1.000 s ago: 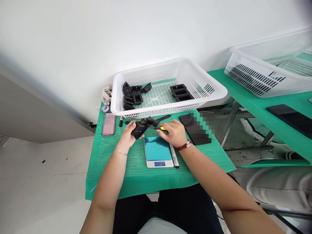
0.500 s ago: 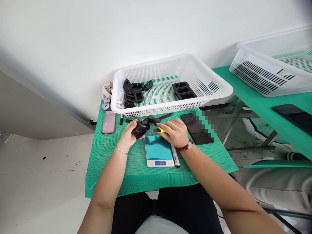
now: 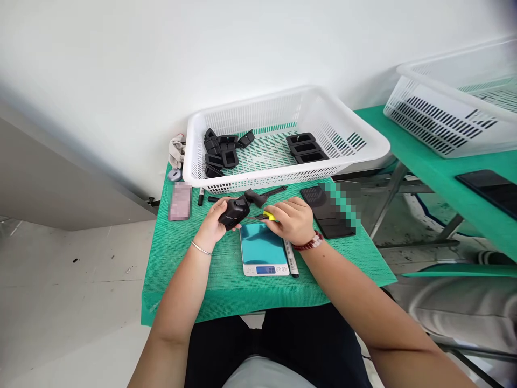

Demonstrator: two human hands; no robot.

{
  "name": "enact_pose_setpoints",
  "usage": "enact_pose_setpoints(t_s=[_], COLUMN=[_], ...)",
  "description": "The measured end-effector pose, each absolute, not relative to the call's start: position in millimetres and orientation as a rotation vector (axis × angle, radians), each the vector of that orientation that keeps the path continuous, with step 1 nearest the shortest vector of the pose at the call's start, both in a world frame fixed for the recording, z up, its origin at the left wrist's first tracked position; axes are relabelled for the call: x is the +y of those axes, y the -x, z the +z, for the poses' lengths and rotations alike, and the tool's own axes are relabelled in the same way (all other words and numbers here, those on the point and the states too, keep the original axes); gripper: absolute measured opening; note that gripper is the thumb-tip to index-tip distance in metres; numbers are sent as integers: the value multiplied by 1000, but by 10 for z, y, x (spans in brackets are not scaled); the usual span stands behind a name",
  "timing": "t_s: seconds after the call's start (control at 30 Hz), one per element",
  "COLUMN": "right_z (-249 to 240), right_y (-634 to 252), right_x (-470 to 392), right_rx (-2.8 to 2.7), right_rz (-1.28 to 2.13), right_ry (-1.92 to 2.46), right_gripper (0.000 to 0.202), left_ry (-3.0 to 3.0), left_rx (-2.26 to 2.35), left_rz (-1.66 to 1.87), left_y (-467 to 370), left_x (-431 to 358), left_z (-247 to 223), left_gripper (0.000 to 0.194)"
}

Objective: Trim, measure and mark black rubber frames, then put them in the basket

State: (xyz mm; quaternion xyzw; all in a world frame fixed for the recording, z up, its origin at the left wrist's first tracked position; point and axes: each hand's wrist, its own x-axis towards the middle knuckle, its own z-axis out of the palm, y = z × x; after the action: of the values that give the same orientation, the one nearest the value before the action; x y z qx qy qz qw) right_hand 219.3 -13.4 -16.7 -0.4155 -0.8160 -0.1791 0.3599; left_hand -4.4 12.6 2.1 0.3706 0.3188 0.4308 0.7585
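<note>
My left hand point(image 3: 210, 223) is closed around a black molded plastic part point(image 3: 234, 213), held above the table's left-middle. In my right hand point(image 3: 294, 221) is a yellow-handled knife point(image 3: 270, 215), its thin blade pointing left toward the part with a small gap between. Below both hands lies a flat digital scale point(image 3: 264, 245) with a shiny teal plate and a display that seems to read 0.0. A dark, irregular black piece point(image 3: 258, 198) with a long arm rests just behind the hands. Along the scale's right side lies a white marker point(image 3: 293, 264).
A white plastic basket point(image 3: 283, 175) at the back contains several black parts point(image 3: 229, 158), grouped left and right. A black phone-like object point(image 3: 331, 215) lies right, a pink item point(image 3: 180, 202) left. Another basket point(image 3: 452, 124) stands on the neighbouring table.
My right hand has shifted slightly right, drawing the knife blade a little away from the black part. My left hand keeps its hold almost unmoved.
</note>
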Motion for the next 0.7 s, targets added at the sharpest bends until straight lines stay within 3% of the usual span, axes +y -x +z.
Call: enact_pose_setpoints(t_s=[0.7], right_z=[-171], right_y=[-2180], right_x=[-114], right_rx=[-2078], right_rz=[-455], right_ry=[1169], right_gripper=[23], left_ry=[-811], left_rx=[803], left_rz=[1079], left_y=[88], left_x=[161], left_z=[54], left_gripper=[44])
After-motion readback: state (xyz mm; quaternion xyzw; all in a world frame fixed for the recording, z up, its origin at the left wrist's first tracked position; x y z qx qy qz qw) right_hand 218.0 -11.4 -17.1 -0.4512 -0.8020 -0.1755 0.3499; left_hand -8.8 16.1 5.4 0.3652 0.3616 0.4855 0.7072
